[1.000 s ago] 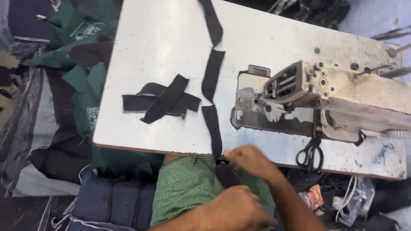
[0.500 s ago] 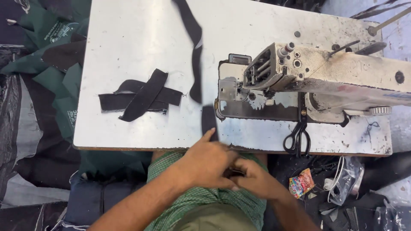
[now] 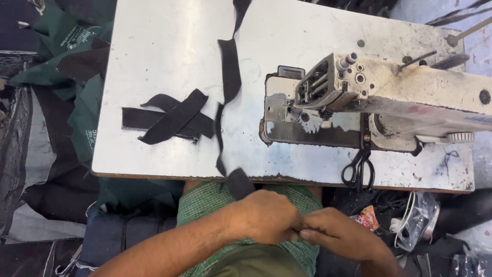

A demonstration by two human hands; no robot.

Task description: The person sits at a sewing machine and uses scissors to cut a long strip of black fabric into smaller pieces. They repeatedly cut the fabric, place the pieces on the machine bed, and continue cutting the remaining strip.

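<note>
Strip: a long black fabric strip (image 3: 229,72) runs from the far edge of the white table (image 3: 154,46) toward the person, dropping over the near edge; its lower end (image 3: 240,183) reaches the hands above the lap.
Left hand: the left hand (image 3: 264,215) is curled narrow, fingers closed over the strip's end where it meets the other hand; it seems to pinch the cloth, though the grip itself is hidden.
Right hand: the right hand (image 3: 338,233) is also closed narrow, its fingertips pressed to the left hand's; what it holds I cannot tell.
Why so held: both hands meet just below the table edge, probably to work the strip's end close to the body.
Cut pieces: about 3 short black strips (image 3: 169,119) lie crossed on the table, left of the long one, likely set aside.
Machine: a worn sewing machine (image 3: 389,95) stands to the right, black scissors (image 3: 360,166) below it.
Containers: none in view; green cloth (image 3: 66,77) is heaped beside the table.
</note>
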